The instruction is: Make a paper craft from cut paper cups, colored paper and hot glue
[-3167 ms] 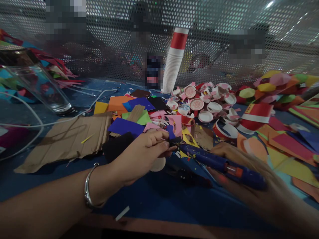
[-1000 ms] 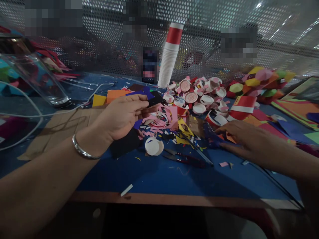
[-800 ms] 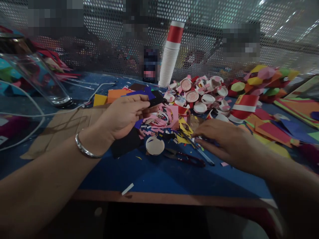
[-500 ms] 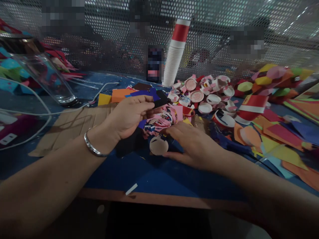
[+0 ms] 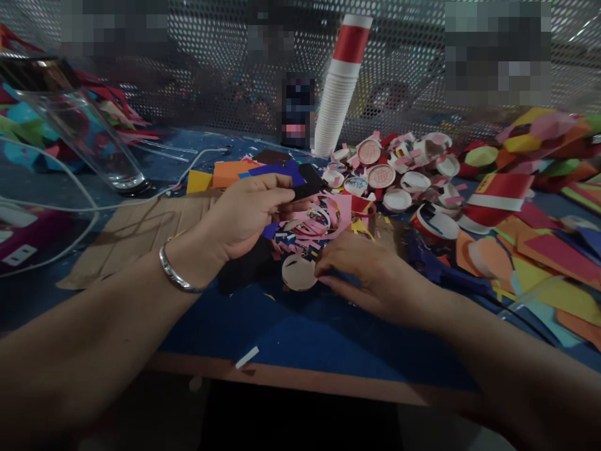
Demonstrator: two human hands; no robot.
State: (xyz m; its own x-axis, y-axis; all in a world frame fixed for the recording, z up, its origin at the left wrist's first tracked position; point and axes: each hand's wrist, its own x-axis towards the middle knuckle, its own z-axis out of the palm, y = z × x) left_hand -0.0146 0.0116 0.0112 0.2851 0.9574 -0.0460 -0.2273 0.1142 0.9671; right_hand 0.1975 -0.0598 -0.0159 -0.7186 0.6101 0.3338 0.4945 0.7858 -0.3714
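My left hand (image 5: 248, 213) is raised a little above the blue table (image 5: 300, 338), closed in a pinch on a small black piece of paper (image 5: 308, 182). A silver bangle (image 5: 174, 279) sits on that wrist. My right hand (image 5: 369, 272) rests low on the table with its fingers curled down, fingertips right beside a round white paper disc (image 5: 298, 275). What lies under those fingers is hidden. Pink, yellow and blue paper scraps (image 5: 323, 219) are heaped between and behind the two hands.
A tall stack of paper cups (image 5: 339, 94) stands at the back by a mesh screen. Cut cup bottoms (image 5: 399, 178) lie beside it. Coloured paper sheets (image 5: 521, 257) and a dark blue tool (image 5: 434, 269) are at right; cardboard (image 5: 136, 232), a white cable (image 5: 89, 210) and a glass jar (image 5: 89, 141) at left.
My right hand put down the blue glue gun, swept left across the table and now curls its fingers beside the white disc. My left hand lifted with the black paper and stays there.
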